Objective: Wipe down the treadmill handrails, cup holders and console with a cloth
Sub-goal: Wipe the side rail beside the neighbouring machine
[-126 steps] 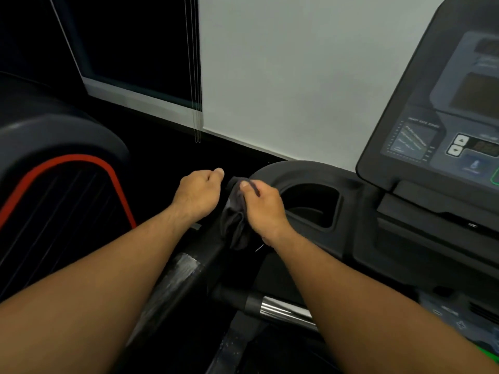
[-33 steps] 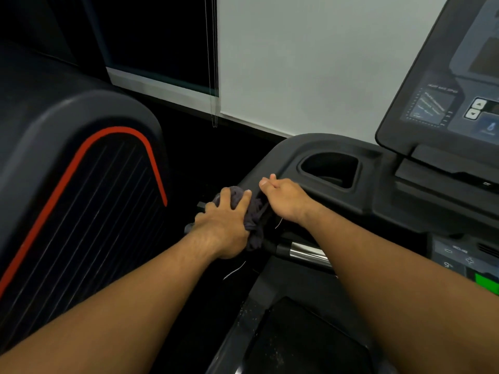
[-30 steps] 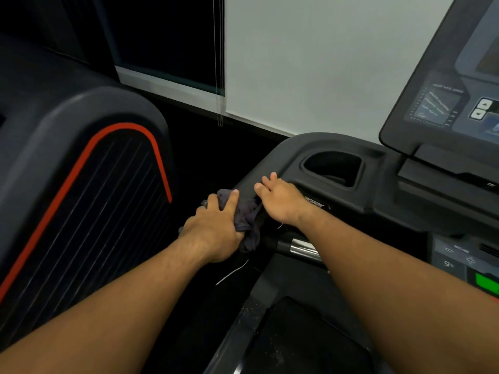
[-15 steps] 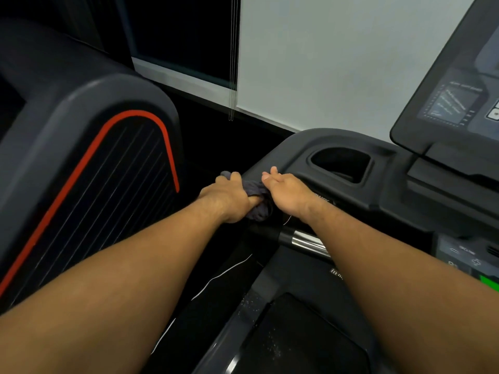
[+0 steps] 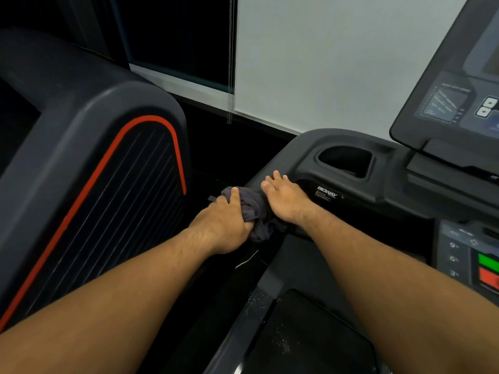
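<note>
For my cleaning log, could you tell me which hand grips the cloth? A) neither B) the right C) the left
C: the left hand is curled round the bunched cloth, while the right hand lies flat beside it with straight fingers.

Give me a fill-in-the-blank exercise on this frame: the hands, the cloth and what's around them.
One hand grips the cloth: the ____ one.
The right hand rests with fingers straight, gripping ____.
The curved stripe on the neighbouring machine is ____.
Missing words: left; nothing; red.
</note>
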A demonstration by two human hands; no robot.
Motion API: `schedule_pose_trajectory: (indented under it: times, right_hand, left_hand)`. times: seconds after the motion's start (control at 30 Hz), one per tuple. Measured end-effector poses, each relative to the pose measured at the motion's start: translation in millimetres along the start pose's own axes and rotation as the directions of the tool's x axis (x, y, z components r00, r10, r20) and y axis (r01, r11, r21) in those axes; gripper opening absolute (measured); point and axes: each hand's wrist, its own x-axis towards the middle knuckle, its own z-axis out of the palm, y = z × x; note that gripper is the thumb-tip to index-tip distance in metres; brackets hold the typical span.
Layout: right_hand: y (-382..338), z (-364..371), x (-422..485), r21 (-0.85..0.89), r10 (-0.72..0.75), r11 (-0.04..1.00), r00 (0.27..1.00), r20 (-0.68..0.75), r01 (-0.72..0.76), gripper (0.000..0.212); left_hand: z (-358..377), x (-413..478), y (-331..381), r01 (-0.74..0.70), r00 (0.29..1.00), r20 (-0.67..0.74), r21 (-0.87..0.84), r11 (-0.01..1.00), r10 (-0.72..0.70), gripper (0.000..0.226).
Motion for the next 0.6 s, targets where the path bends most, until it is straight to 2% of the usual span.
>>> schedule_pose_trajectory:
  times: [0.17, 0.33, 0.43, 0.6]
  right_hand:
    - [-4.6, 5.2, -11.5, 0.096, -0.003, 0.995, 1.0, 0.011, 0.002, 0.049]
    - [1.5, 8.0, 0.4, 0.161, 0.028, 0.986, 0.999, 0.028, -0.032, 0.051]
    - [3.2, 7.6, 6.6, 0.191, 0.055, 0.98, 0.998, 0.025, -0.059, 0.051]
    - [4.4, 7.1, 8.5, 0.284, 0.13, 0.951, 0.991, -0.013, -0.121, 0.058]
  left_hand:
    - [-1.5, 13.3, -21.3, 0.12, 0.993, 0.021, -0.237, 0.964, -0.118, 0.052]
    - [-8.7, 41.9, -13.0, 0.093, 0.994, 0.086, -0.292, 0.952, -0.071, 0.055]
    - [-12.5, 44.2, 1.8, 0.101, 0.994, 0.057, -0.209, 0.973, -0.091, 0.064]
    - [-12.1, 14.5, 10.4, -0.067, 0.995, 0.072, 0.031, 0.997, 0.064, 0.082]
